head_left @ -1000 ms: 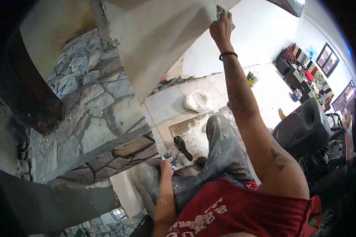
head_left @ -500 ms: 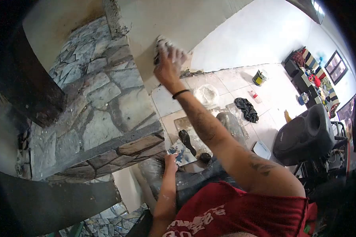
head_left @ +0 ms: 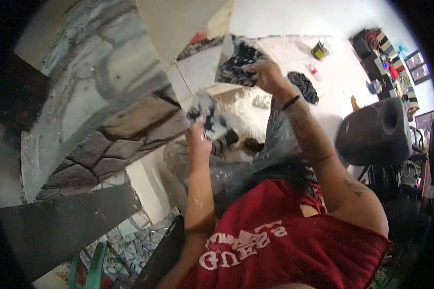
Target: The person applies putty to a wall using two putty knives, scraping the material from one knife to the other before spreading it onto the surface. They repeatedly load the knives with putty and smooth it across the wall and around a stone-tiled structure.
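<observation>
My right hand point(head_left: 270, 77), wearing a black wristband, is closed on a wide, flat putty spreader point(head_left: 242, 62) with a dark back smeared in white paste. It is held out over the floor, off the wall. Lower and to the left, my left hand point(head_left: 197, 138) grips a second flat spreader point(head_left: 213, 115), its pale blade spotted with dark and white smears. The two tools are apart, the right one higher in the view. White residue marks my fingers. Between my feet, a whitened patch point(head_left: 243, 113) covers part of the floor.
A stone-clad ledge point(head_left: 130, 125) runs along my left, close to the left hand. Ahead stands the plastered wall point(head_left: 178, 24). A black bag point(head_left: 304, 86), a yellow-labelled tub point(head_left: 319, 50) and a large speaker point(head_left: 373, 127) are on the right.
My right hand has come off the wall and swung down and right with its spreader. My left hand has risen with the other spreader. The view has tilted.
</observation>
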A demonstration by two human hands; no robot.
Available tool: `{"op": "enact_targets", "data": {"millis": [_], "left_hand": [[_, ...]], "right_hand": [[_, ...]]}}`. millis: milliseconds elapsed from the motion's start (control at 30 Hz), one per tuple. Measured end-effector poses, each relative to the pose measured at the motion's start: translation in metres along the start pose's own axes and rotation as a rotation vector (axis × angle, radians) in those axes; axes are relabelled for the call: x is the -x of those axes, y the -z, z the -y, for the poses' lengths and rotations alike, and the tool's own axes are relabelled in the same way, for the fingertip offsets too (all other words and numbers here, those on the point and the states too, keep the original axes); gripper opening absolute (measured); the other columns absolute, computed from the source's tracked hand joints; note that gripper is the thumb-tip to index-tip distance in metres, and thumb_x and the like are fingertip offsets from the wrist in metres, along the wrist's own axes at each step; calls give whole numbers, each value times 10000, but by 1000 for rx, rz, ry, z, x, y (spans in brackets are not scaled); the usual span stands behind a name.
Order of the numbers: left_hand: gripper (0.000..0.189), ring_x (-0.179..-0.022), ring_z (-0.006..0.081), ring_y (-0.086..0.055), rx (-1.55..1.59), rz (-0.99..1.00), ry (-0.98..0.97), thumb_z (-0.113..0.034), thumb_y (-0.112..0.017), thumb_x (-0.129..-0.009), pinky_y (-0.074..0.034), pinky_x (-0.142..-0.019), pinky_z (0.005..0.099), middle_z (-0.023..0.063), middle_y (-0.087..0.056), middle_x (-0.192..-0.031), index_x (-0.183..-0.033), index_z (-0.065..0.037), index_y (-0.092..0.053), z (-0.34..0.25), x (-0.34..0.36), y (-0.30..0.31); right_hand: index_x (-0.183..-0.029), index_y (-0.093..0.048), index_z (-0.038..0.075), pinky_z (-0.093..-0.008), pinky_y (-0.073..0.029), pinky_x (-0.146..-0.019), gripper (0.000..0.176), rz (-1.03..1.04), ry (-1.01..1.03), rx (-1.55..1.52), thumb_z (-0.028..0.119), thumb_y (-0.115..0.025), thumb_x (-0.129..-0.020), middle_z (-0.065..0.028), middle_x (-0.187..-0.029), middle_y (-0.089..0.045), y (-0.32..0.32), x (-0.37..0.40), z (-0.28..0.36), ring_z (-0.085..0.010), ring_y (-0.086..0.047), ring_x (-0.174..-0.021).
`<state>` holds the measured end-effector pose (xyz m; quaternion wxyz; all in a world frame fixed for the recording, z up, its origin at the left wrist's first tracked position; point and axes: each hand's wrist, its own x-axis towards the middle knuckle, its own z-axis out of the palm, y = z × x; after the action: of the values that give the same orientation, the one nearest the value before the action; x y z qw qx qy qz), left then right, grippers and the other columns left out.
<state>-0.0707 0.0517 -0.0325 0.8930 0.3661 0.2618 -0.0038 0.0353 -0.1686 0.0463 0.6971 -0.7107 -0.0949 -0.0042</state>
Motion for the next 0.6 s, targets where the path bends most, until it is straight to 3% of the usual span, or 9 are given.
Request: {"op": "enact_targets", "data": {"millis": [100,167,267,300,333,400,500,533,600], "left_hand": [[321,-877,238,-624,167,117,-57,28,-526,-780,-541,-714,381,108,-614,-1019,-1098,-10,-540,-26,8,-36],[330,-855,227,-621,103,217,-152,50,-551,-768,-527,-719,346,92,-616,-1010,-1092,-12,-547,-30,-1,-42],[270,-832,214,-620,32,197,-146,31,-558,-783,-522,-725,341,89,-624,-973,-1050,-3,-571,-28,-9,-40],[266,-832,212,-617,24,218,-127,31,-553,-781,-519,-720,354,83,-621,-965,-1041,-19,-576,-24,-19,-36],[263,-832,210,-615,17,240,-108,32,-548,-779,-516,-715,366,77,-618,-956,-1032,-35,-581,-20,-28,-29],[268,-838,211,-613,49,235,-44,31,-541,-780,-513,-720,378,68,-616,-955,-1031,-52,-584,-9,-37,-16],[306,-879,223,-612,143,192,29,21,-528,-791,-512,-763,373,66,-612,-1000,-1084,-63,-562,1,-49,4],[299,-872,230,-615,153,150,15,40,-530,-781,-513,-766,372,82,-617,-989,-1067,-37,-569,3,-54,8],[285,-858,245,-621,176,57,-7,77,-533,-760,-516,-771,371,113,-626,-965,-1033,16,-584,-1,-45,3]], "right_hand": [[-1175,-547,83,-385,-402,-978,482,75,-25,-310,-51,-595,-715,-122,-1207,-545,11,37,3,-301,-472,-1171],[-1359,-305,99,-373,-417,-965,623,183,-70,-513,-82,-511,-799,-102,-1260,-482,-8,63,17,-247,-411,-1220],[-1319,-361,80,-363,-380,-985,560,313,392,414,-115,-454,-802,-101,-1279,-451,-35,79,16,-242,-375,-1242],[-1246,-418,57,-326,-314,-996,610,273,396,333,-194,-418,-690,-87,-1261,-416,-49,77,-1,-241,-371,-1221],[-1207,-440,60,-318,-316,-995,601,399,580,552,-190,-414,-661,-114,-1242,-411,-42,77,-5,-266,-376,-1217],[-1243,-439,64,-375,-361,-962,640,398,422,642,-190,-419,-656,-170,-1260,-377,-42,80,-31,-358,-403,-1161],[-1247,-434,59,-380,-333,-1001,678,507,222,705,-198,-362,-624,-183,-1244,-401,-18,78,-57,-362,-380,-1189],[-1252,-431,41,-378,-309,-1029,706,537,310,758,-200,-352,-593,-194,-1262,-410,-7,74,-68,-367,-345,-1231],[-1257,-436,48,-375,-302,-1043,720,335,282,907,-196,-362,-584,-209,-1305,-386,-3,79,-70,-366,-298,-1272]]}}
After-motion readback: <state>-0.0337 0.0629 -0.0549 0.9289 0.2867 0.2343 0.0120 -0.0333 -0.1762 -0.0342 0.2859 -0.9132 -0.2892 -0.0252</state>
